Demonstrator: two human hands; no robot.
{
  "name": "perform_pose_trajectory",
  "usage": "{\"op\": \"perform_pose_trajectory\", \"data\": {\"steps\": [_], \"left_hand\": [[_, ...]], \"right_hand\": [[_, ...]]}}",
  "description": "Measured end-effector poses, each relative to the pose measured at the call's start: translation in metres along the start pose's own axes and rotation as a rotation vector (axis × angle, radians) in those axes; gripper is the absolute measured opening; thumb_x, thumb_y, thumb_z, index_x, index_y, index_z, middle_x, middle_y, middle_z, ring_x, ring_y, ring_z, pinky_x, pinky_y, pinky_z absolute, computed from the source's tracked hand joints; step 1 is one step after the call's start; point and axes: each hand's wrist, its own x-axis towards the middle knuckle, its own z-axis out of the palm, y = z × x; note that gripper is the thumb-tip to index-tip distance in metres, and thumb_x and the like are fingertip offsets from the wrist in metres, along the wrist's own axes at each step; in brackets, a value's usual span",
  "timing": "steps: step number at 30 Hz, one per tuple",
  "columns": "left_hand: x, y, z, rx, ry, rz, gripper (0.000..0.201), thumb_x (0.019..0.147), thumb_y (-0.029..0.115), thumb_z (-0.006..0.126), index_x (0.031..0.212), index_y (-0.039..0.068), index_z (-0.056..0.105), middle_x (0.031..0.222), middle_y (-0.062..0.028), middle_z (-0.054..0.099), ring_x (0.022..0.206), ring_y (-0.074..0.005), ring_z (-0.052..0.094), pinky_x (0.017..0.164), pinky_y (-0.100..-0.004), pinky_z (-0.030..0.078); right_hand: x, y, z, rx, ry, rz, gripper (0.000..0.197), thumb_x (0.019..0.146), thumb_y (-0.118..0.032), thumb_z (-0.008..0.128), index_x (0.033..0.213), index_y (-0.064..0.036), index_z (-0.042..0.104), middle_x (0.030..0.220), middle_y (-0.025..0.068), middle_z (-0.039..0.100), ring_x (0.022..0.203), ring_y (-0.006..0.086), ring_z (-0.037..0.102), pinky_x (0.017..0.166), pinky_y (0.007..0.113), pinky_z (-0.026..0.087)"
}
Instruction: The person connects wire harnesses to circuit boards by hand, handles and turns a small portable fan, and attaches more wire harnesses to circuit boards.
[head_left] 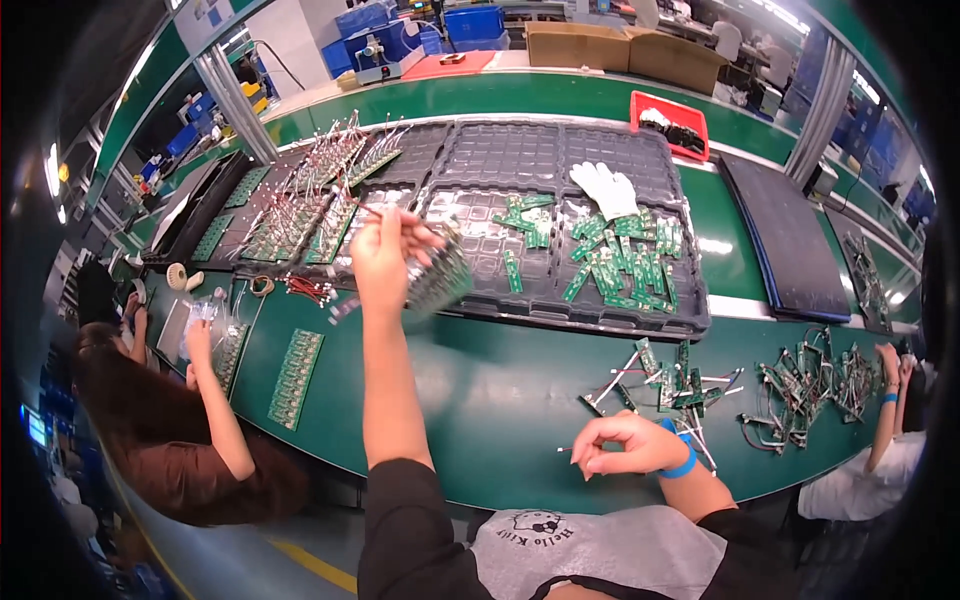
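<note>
My left hand point(385, 262) is raised over the front edge of the black trays. Its fingers are closed on a green circuit board panel point(443, 278), which is smeared by motion. Lower and to the right, my right hand point(628, 445) hovers above the green table, a blue band at its wrist. Its fingers are curled together, and a thin wire point(566, 450) with a pale tip pokes out from them. Just beyond it lies a small pile of green boards with wires point(665, 385). Another circuit board panel point(296, 380) rests flat on the table to the left.
Black plastic trays point(490, 150) hold loose small boards point(625, 260), a white glove point(604, 190) and wired panels point(290, 225). A red bin point(670, 125) stands behind. Co-workers' hands work at left point(200, 345) and right point(890, 365), the latter near a heap of wired boards point(815, 390).
</note>
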Motion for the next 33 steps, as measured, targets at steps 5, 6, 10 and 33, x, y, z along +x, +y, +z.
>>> {"op": "perform_pose_trajectory", "data": {"steps": [5, 6, 10, 33], "left_hand": [[-0.072, 0.024, 0.041, -0.190, -0.239, -0.077, 0.032, 0.090, 0.026, 0.040, 0.084, -0.004, 0.051, 0.073, -0.0168, 0.060, 0.067, -0.0247, 0.063, 0.050, -0.0276, 0.053], [-0.080, 0.024, 0.051, -0.268, -0.376, -0.152, 0.031, 0.090, 0.025, 0.041, 0.087, -0.004, 0.051, 0.078, -0.0176, 0.060, 0.071, -0.0250, 0.063, 0.052, -0.0287, 0.054], [-0.111, 0.029, 0.087, -0.282, -0.550, -0.397, 0.026, 0.088, 0.021, 0.046, 0.085, -0.003, 0.052, 0.068, -0.0076, 0.059, 0.064, -0.0129, 0.061, 0.049, -0.0221, 0.049], [-0.158, 0.039, 0.069, -0.090, -0.898, 0.325, 0.021, 0.074, 0.008, 0.060, 0.092, -0.002, 0.055, 0.086, -0.0118, 0.057, 0.075, -0.0266, 0.056, 0.067, -0.0347, 0.044]], "right_hand": [[0.001, -0.010, -0.001, 0.128, 0.249, 0.230, 0.017, 0.081, -0.017, 0.056, 0.083, -0.0003, 0.054, 0.071, 0.0050, 0.058, 0.061, 0.0087, 0.054, 0.054, 0.020, 0.044], [0.000, -0.008, -0.003, 0.064, 0.289, 0.176, 0.024, 0.080, -0.024, 0.057, 0.080, 0.0001, 0.053, 0.068, 0.0051, 0.057, 0.058, 0.0088, 0.054, 0.052, 0.020, 0.043], [-0.006, -0.004, 0.009, -0.142, 0.443, 0.077, 0.045, 0.073, -0.041, 0.061, 0.061, 0.0011, 0.052, 0.051, 0.0035, 0.053, 0.043, 0.0091, 0.049, 0.041, 0.021, 0.039], [-0.006, 0.005, -0.032, 0.456, 0.596, 0.059, 0.045, 0.070, -0.022, 0.050, 0.101, 0.0102, 0.047, 0.081, 0.0156, 0.059, 0.055, 0.0182, 0.057, 0.041, 0.024, 0.045]]}}
